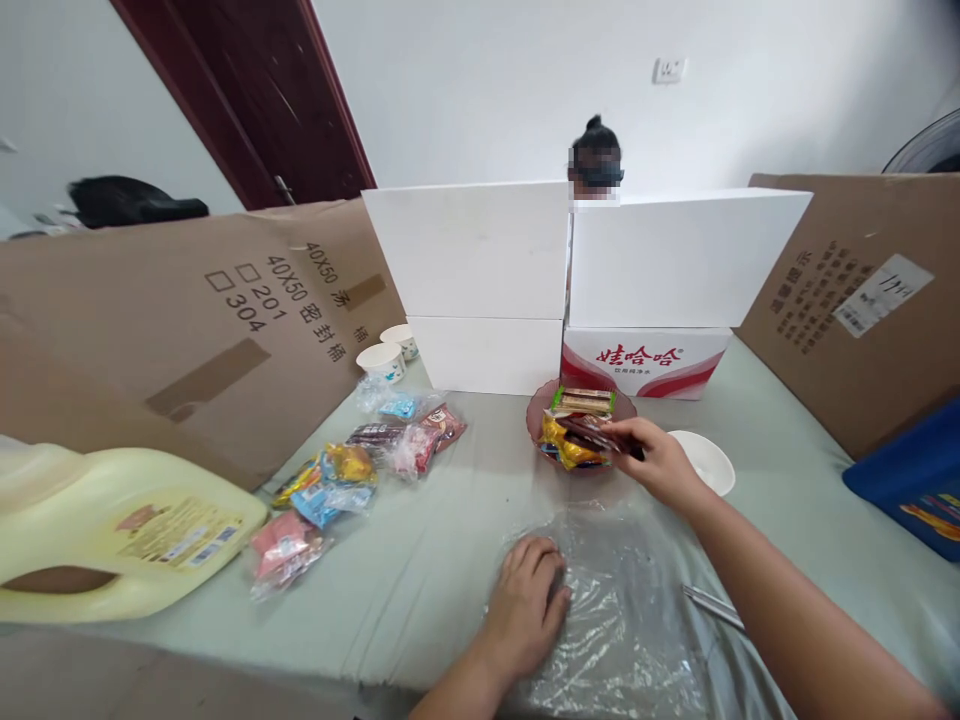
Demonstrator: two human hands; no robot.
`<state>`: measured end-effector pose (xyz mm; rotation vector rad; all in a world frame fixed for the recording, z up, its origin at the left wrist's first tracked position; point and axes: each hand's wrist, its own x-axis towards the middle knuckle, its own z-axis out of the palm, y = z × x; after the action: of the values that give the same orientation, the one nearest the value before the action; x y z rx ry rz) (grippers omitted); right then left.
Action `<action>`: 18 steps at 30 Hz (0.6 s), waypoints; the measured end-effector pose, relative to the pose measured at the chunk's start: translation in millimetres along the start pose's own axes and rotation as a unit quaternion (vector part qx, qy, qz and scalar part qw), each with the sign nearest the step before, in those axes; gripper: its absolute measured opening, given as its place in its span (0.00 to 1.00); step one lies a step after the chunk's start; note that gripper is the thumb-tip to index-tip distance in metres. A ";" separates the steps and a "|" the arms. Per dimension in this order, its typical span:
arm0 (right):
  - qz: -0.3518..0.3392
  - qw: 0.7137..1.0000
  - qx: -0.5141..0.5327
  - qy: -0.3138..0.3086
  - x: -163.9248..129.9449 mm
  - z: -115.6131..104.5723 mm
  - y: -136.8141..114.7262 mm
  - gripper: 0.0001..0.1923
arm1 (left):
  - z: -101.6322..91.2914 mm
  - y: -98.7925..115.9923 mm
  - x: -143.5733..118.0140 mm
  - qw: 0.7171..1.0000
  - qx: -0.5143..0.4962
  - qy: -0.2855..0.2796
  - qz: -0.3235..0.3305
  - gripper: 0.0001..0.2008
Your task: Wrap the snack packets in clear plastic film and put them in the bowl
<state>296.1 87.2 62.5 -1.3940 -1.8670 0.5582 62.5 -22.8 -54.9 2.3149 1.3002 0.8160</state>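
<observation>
Over the pink bowl [533, 417], the right hand [664, 462] pinches a dark packet [596, 434], likely light, slick and crushable, best gripped lightly by one end, while the left hand [527, 605], thumb apart, rests on clear plastic [630, 610] nearer than the bowl.

Soft, fairly bright light is spreading across the bench [450, 540], leaving only faint shadows. Glare is streaking the clear plastic sheet [622, 610]. The white wall [480, 90] is dimming toward the upper right. Wide-angle distortion is stretching the pale yellow jug [112, 500]; pixelation is masking a person's head [596, 172].
</observation>
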 end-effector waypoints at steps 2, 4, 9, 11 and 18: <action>0.053 0.998 -0.031 0.029 24.3 16.5 -5.9 0.16 | -0.4 2.5 0.7 1.000 0.002 -0.010 -0.007 0.09; 0.089 0.994 -0.059 0.037 47.7 33.8 -13.2 0.16 | -0.2 3.7 1.0 1.000 0.001 -0.011 -0.012 0.09; 0.177 0.976 -0.128 -0.008 97.4 63.4 -32.8 0.18 | 1.0 2.8 -0.4 1.000 0.001 -0.012 -0.018 0.13; 0.183 0.971 -0.146 -0.037 111.0 69.3 -39.9 0.18 | 1.5 2.4 -1.0 1.000 0.000 -0.015 -0.017 0.13; 0.169 0.963 -0.183 -0.101 126.8 84.1 -53.5 0.17 | 2.1 3.9 -0.6 1.000 -0.013 -0.013 -0.020 0.14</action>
<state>179.6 196.6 83.8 -1.9893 -1.9742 0.5570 66.2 -25.3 -54.5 2.2642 1.3120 0.7826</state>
